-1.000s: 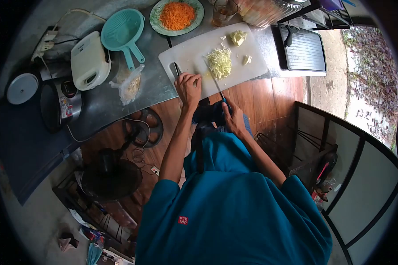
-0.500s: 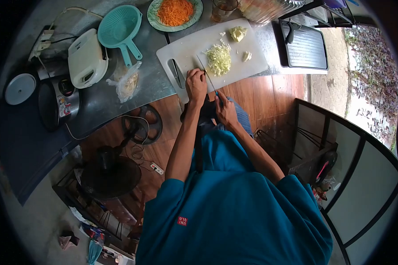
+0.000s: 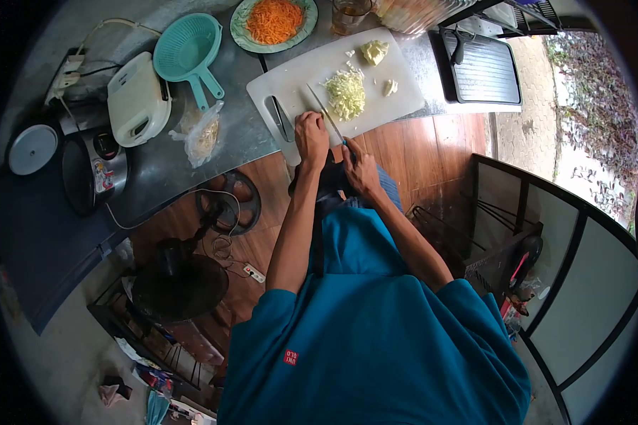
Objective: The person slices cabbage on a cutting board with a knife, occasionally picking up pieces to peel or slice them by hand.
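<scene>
My right hand point(image 3: 361, 168) is closed round the blue handle of a knife point(image 3: 325, 111), whose blade points up and left across the white cutting board point(image 3: 298, 78). My left hand point(image 3: 311, 136) rests on the board's near edge, just left of the blade, with its fingers curled down. Whatever lies under those fingers is hidden. Right of the blade sits a heap of shredded cabbage point(image 3: 347, 94). A cut cabbage piece point(image 3: 374, 52) lies at the board's far side, and a smaller chunk point(image 3: 390, 87) is to the right.
Behind the board stand a plate of shredded carrot point(image 3: 274, 21) and a glass point(image 3: 347, 18). Leftward are a teal colander point(image 3: 188, 48), a plastic bag point(image 3: 204, 133) and a white sandwich maker point(image 3: 138, 99). A grill pan point(image 3: 480, 67) sits at the right end of the metal counter.
The knife blade has swung a little away from my left fingers, so a gap shows between them. The whole view has shifted slightly; the cabbage heap looks much the same.
</scene>
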`<act>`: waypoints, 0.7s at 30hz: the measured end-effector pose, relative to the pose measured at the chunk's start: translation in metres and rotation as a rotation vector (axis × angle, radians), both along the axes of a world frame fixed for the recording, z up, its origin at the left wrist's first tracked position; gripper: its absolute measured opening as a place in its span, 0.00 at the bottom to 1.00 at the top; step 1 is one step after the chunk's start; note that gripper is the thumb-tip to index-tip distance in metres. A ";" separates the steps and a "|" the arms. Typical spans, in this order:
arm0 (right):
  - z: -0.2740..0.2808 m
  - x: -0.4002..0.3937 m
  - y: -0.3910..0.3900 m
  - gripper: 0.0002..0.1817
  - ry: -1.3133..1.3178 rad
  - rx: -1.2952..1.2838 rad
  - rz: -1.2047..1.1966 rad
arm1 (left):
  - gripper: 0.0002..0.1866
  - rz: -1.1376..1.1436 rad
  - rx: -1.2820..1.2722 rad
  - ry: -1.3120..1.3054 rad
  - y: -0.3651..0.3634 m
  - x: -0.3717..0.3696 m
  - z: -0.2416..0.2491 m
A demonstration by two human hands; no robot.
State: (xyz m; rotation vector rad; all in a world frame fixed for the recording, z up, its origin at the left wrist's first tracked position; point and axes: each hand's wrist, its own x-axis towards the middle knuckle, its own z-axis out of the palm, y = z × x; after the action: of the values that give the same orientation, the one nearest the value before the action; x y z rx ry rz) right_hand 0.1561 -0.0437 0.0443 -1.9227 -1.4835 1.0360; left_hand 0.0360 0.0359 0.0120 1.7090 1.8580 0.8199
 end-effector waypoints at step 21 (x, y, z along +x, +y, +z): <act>-0.006 -0.006 0.005 0.19 -0.033 0.029 0.004 | 0.08 0.060 -0.043 -0.055 0.003 0.001 -0.001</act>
State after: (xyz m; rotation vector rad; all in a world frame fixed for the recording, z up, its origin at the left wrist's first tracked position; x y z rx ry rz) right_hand 0.1500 -0.0392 0.0378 -1.9264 -1.5131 0.9833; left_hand 0.0368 0.0394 0.0108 1.5959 1.8851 0.8364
